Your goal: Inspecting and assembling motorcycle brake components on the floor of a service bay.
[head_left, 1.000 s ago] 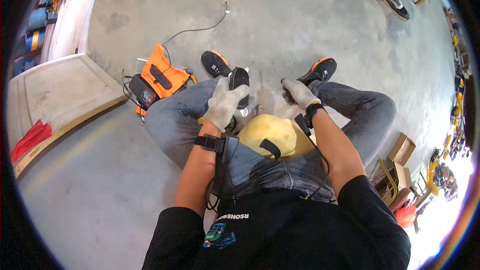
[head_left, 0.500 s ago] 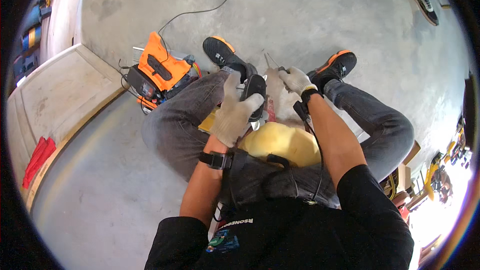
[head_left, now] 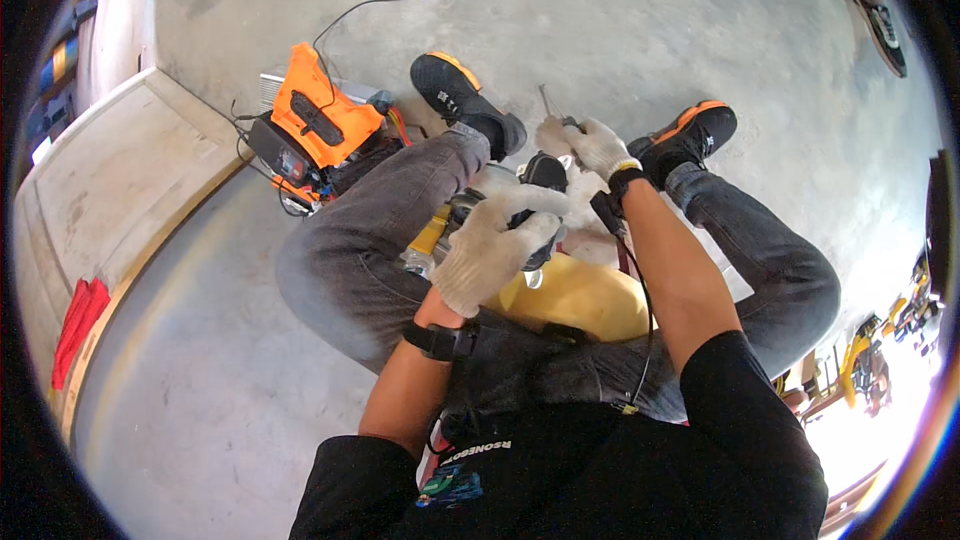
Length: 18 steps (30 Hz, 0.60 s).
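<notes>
Wide floor (head_left: 620, 30) beyond panel edge (head_left: 157, 265), left fingers (head_left: 537, 202) around black object (head_left: 545, 171), right (head_left: 598, 145) around tool (head_left: 571, 122)

Knit gloves (head_left: 484, 258) off-white, at centre; case (head_left: 322, 118) orange and black, ten o'clock; cloth (head_left: 78, 325) red, nine; right sneaker (head_left: 703, 129) black, orange-edged, two; T-shirt (head_left: 610, 475) black, multicoloured print, six.

Matt knitted cloth covers the right grip (head_left: 600, 147) and the left grip (head_left: 492, 248), the black piece (head_left: 545, 172) in the latter looks dull, the orange cover (head_left: 347, 128) at left smooth plastic, the red rag (head_left: 78, 332) rumpled cloth, the panel edge (head_left: 150, 267) bare wood, the floor (head_left: 640, 30) smooth concrete.
</notes>
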Each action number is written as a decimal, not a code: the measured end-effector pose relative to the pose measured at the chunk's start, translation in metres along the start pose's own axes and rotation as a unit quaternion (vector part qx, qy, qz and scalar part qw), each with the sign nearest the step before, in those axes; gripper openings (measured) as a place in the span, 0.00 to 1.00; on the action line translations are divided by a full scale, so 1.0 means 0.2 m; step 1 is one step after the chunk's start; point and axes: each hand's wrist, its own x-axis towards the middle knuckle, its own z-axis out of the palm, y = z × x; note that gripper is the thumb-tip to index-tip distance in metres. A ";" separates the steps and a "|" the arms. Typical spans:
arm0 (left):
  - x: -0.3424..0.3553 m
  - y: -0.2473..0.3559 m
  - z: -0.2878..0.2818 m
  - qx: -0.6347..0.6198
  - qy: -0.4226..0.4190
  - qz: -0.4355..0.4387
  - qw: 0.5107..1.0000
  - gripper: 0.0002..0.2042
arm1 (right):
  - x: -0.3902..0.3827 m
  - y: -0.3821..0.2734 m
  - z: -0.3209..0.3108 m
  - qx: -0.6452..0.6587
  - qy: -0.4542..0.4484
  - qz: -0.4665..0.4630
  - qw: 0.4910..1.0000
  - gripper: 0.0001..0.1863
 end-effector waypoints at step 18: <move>-0.03 -0.02 -0.03 0.163 0.148 0.116 0.969 0.18 | -0.95 -0.24 -0.40 0.140 -0.020 -0.140 0.980 0.20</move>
